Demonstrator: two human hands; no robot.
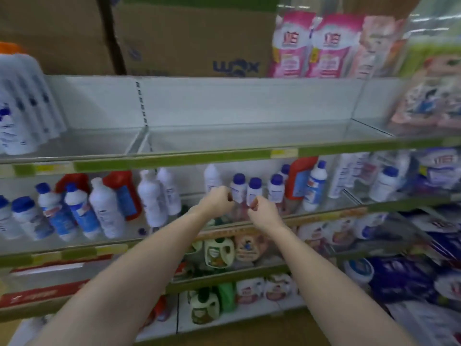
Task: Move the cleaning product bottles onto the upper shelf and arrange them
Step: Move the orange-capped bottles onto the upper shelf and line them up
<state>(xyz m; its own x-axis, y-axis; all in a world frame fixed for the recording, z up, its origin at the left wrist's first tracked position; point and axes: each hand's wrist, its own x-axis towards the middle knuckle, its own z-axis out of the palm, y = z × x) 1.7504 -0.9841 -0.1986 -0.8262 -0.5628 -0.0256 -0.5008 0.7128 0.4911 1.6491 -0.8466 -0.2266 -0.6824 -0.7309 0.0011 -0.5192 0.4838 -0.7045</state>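
- Your left hand and right hand reach into the lower shelf; each looks curled round a small blue-capped bottle, though blur hides the fingers.
- The bottles stand upright near its front edge, caps up.
- The upper shelf is bare mid-span, so I judge most moving remains.

Head camera facing store shelving, close in

One wide-angle view looks forward and slightly down along both forearms; the left hand and right hand meet near frame centre, the upper shelf just above them.
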